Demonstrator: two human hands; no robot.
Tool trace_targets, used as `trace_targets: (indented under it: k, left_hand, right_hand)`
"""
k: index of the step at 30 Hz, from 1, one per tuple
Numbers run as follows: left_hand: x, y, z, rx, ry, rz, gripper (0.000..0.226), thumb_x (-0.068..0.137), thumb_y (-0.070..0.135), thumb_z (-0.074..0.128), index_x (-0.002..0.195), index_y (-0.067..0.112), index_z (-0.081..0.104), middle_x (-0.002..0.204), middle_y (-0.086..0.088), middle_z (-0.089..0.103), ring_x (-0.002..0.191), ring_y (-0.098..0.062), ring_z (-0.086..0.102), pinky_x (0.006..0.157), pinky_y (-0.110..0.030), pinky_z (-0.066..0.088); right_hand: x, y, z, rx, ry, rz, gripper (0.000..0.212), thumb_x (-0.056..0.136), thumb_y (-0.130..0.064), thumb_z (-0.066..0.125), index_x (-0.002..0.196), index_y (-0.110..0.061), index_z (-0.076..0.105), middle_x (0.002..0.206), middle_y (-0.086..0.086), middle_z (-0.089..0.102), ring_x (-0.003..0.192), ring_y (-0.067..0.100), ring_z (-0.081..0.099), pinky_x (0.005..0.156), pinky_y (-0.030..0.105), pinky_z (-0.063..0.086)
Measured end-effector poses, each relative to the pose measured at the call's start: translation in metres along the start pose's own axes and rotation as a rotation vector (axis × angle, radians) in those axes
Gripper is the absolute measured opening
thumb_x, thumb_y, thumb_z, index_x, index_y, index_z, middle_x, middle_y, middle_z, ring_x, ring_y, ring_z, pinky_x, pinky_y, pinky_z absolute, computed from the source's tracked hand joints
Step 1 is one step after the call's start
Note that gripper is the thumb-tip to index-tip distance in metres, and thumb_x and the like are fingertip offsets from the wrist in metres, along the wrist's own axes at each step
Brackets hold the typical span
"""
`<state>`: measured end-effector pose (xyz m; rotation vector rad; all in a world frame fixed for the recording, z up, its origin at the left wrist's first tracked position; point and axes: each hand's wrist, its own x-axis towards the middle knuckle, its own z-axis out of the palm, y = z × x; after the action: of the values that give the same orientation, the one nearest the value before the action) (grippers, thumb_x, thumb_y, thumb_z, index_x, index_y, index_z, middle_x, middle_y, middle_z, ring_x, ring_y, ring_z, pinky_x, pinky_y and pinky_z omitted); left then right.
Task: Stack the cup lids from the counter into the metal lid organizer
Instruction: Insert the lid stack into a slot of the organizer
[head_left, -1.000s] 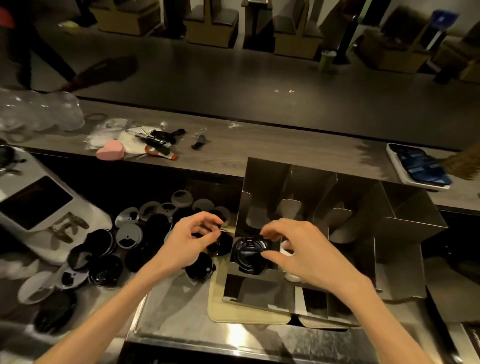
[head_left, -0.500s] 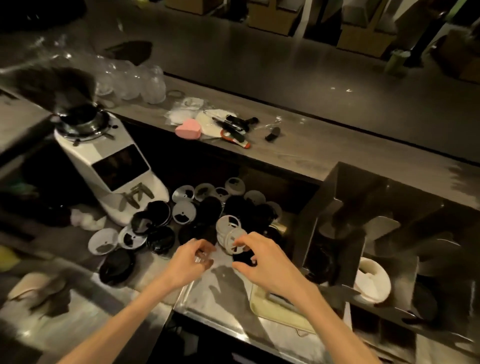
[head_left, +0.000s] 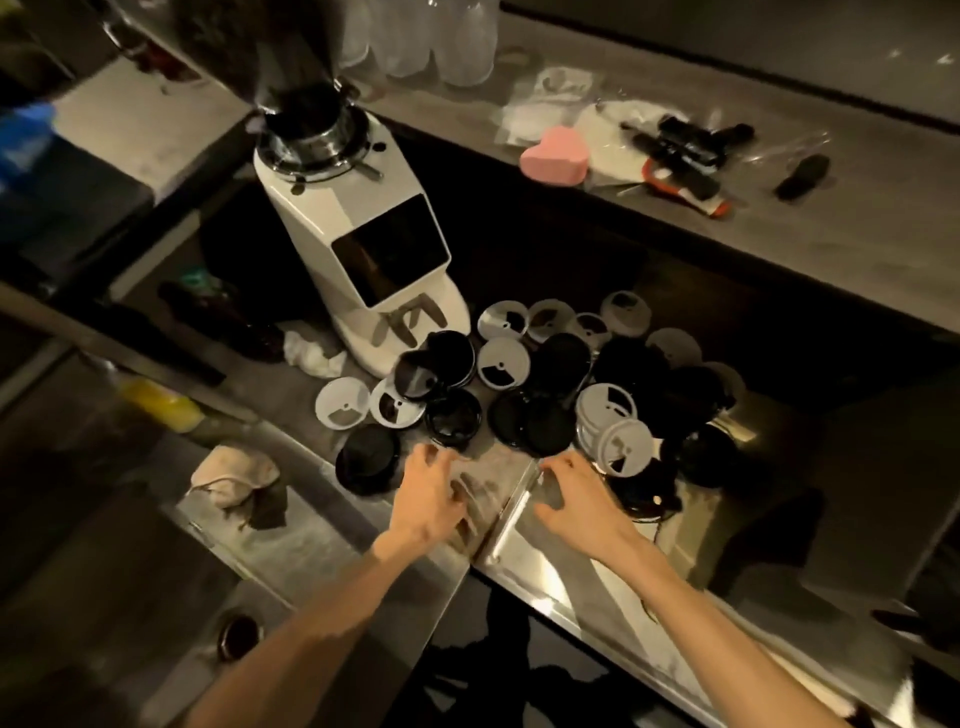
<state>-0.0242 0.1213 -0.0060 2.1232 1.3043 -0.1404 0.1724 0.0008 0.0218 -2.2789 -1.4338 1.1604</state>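
Your left hand (head_left: 428, 496) and right hand (head_left: 582, 501) hover at lower centre over the steel counter (head_left: 524, 558), fingers loosely spread, holding nothing; the black and white cup lids (head_left: 550, 395) lie heaped just above them, beside the white grinder (head_left: 363, 260)

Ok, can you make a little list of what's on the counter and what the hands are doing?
lids: black and white lids heaped on the steel counter
left hand: left hand over the counter just short of the heap, fingers spread, holding nothing
right hand: right hand next to a white lid, holding nothing
machine: white coffee grinder behind the lids
upper shelf: pink heart-shaped thing
organizer: not in view
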Motion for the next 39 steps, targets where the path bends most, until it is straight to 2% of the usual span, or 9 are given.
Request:
trace_targets:
  k: [3, 8, 12, 15, 20, 24, 27, 31, 39]
  left_hand:
    - [0.016, -0.005, 0.006, 0.113, 0.043, 0.035, 0.068, 0.084, 0.016, 0.067, 0.147, 0.014, 0.042, 0.148, -0.015, 0.034, 0.137, -0.035, 0.036, 0.097, -0.041, 0.050]
    - [0.047, -0.006, 0.019, 0.233, 0.136, 0.129, 0.064, 0.076, 0.016, 0.072, 0.137, 0.008, 0.055, 0.143, -0.023, 0.046, 0.129, -0.042, 0.047, 0.094, -0.051, 0.051]
    - [0.063, -0.009, 0.032, 0.148, 0.180, 0.095, 0.049, 0.074, 0.009, 0.071, 0.121, 0.002, 0.063, 0.133, -0.023, 0.052, 0.121, -0.044, 0.050, 0.088, -0.049, 0.050]
    - [0.055, -0.011, 0.038, -0.003, 0.173, 0.085, 0.033, 0.086, 0.006, 0.060, 0.118, 0.000, 0.061, 0.134, -0.021, 0.048, 0.123, -0.039, 0.047, 0.095, -0.051, 0.048]
    - [0.039, -0.024, 0.046, -0.183, 0.244, 0.065, 0.006, 0.088, 0.014, 0.062, 0.094, 0.015, 0.061, 0.113, -0.005, 0.055, 0.105, -0.033, 0.055, 0.084, -0.051, 0.049]
    - [0.028, -0.042, 0.056, -0.118, 0.294, 0.227, 0.024, 0.082, 0.023, 0.076, 0.092, 0.012, 0.057, 0.101, -0.005, 0.052, 0.090, -0.026, 0.049, 0.065, -0.042, 0.049]
    - [0.023, -0.041, 0.051, -0.175, 0.329, 0.212, 0.027, 0.087, 0.036, 0.074, 0.090, 0.012, 0.062, 0.096, -0.003, 0.054, 0.088, -0.020, 0.047, 0.067, -0.035, 0.045]
    - [0.022, -0.043, 0.049, -0.191, 0.327, 0.203, 0.027, 0.082, 0.026, 0.083, 0.090, 0.010, 0.063, 0.096, -0.004, 0.055, 0.089, -0.022, 0.049, 0.067, -0.032, 0.043]
    - [0.019, -0.037, 0.040, -0.298, 0.435, 0.186, 0.025, 0.092, 0.034, 0.072, 0.095, 0.014, 0.059, 0.103, 0.000, 0.052, 0.092, -0.015, 0.054, 0.072, -0.031, 0.055]
  right_hand:
    - [0.026, -0.007, 0.012, -0.047, 0.084, 0.063, 0.062, 0.097, -0.022, 0.062, 0.153, -0.012, 0.037, 0.156, 0.011, 0.031, 0.145, 0.028, 0.034, 0.113, 0.030, 0.033]
    - [0.064, -0.015, 0.021, -0.287, 0.343, 0.040, 0.073, 0.087, -0.023, 0.071, 0.152, -0.009, 0.039, 0.154, 0.020, 0.037, 0.139, 0.038, 0.042, 0.112, 0.044, 0.044]
    - [0.093, -0.015, 0.024, -0.390, 0.297, 0.079, 0.093, 0.087, -0.040, 0.074, 0.160, -0.014, 0.022, 0.161, 0.019, 0.024, 0.148, 0.038, 0.029, 0.121, 0.050, 0.030]
    - [0.103, -0.016, 0.029, -0.432, 0.251, 0.076, 0.093, 0.081, -0.040, 0.079, 0.156, -0.012, 0.032, 0.153, 0.019, 0.037, 0.143, 0.040, 0.034, 0.115, 0.057, 0.034]
    - [0.092, -0.021, 0.028, -0.480, 0.201, 0.044, 0.079, 0.090, -0.037, 0.071, 0.156, -0.017, 0.033, 0.157, 0.014, 0.034, 0.145, 0.037, 0.032, 0.114, 0.052, 0.034]
    - [0.086, -0.018, 0.024, -0.476, 0.174, 0.051, 0.080, 0.085, -0.045, 0.071, 0.152, -0.021, 0.035, 0.156, 0.012, 0.034, 0.143, 0.036, 0.033, 0.112, 0.052, 0.037]
    - [0.085, -0.018, 0.023, -0.464, 0.166, 0.077, 0.080, 0.081, -0.051, 0.072, 0.148, -0.022, 0.038, 0.153, 0.012, 0.036, 0.140, 0.037, 0.037, 0.111, 0.053, 0.038]
    - [0.081, -0.020, 0.023, -0.432, 0.196, 0.085, 0.079, 0.080, -0.052, 0.071, 0.148, -0.022, 0.042, 0.147, 0.011, 0.040, 0.139, 0.035, 0.038, 0.113, 0.051, 0.037]
    - [0.093, -0.027, 0.021, -0.398, 0.267, 0.054, 0.081, 0.077, -0.054, 0.069, 0.145, -0.018, 0.043, 0.148, 0.008, 0.048, 0.139, 0.031, 0.034, 0.113, 0.049, 0.034]
